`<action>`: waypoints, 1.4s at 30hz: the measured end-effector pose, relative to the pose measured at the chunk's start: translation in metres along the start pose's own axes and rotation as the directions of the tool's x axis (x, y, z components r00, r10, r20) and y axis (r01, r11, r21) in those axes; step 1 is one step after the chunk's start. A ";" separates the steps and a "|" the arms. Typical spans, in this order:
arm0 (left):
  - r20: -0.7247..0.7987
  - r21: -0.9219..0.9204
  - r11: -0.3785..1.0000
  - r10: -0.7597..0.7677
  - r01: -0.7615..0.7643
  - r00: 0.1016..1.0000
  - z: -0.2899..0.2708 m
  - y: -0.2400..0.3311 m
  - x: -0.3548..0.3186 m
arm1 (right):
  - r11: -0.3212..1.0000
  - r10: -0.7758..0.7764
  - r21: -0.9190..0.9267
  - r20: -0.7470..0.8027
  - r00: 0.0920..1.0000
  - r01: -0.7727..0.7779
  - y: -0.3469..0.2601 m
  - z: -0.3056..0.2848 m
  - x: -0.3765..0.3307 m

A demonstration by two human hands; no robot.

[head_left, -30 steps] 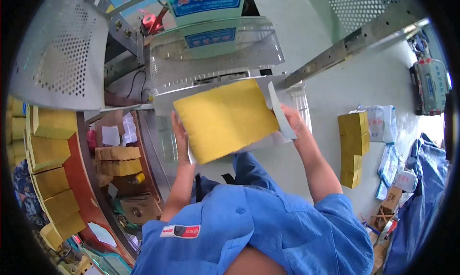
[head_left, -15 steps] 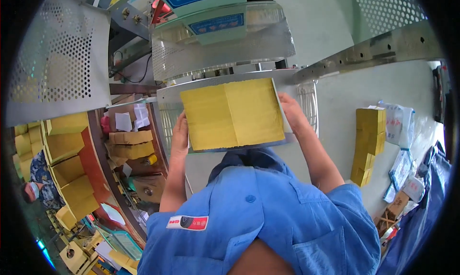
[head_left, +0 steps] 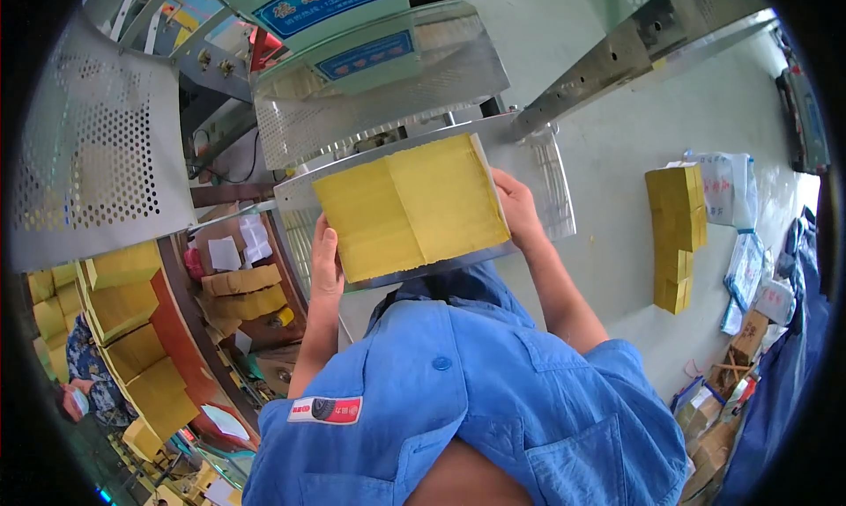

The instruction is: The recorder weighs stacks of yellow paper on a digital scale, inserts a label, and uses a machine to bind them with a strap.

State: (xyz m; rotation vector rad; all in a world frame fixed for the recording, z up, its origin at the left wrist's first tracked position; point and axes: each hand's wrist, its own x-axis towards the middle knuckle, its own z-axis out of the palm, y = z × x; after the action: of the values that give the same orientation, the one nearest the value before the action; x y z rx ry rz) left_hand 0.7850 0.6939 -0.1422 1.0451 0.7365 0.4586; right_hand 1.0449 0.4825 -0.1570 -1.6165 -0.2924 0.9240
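Both forearms reach forward, left hand (head_left: 325, 264) and right hand (head_left: 517, 208) gripping opposite edges

A pale grey concrete floor (head_left: 634, 242) lies in daylight, with a perforated metal guard (head_left: 97, 154) at the left and stacked yellow bundles (head_left: 674, 233) at the right.

Flat stack of yellow paper sheets (head_left: 412, 205), centre crease, lying slightly tilted on metal machine tray (head_left: 555, 189)
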 end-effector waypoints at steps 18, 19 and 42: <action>-0.087 -0.059 0.992 -0.113 0.108 0.990 -0.017 -0.012 0.000 | 0.954 0.236 0.114 0.292 0.927 -0.278 -0.042 -0.045 0.010; -0.035 -0.087 0.992 -0.098 0.095 0.995 -0.017 -0.011 -0.001 | 0.965 0.206 0.089 0.315 0.926 -0.245 -0.047 -0.047 0.016; -0.051 -0.062 0.993 -0.106 0.103 0.993 -0.001 0.005 0.002 | 0.937 -0.090 -0.328 0.109 0.990 0.121 -0.046 -0.007 -0.002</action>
State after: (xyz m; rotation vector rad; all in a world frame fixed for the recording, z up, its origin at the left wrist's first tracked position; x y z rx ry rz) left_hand 0.7856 0.6978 -0.1385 0.9371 0.8173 0.4168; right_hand 1.0616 0.4892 -0.1140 -1.8491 -0.6230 0.9018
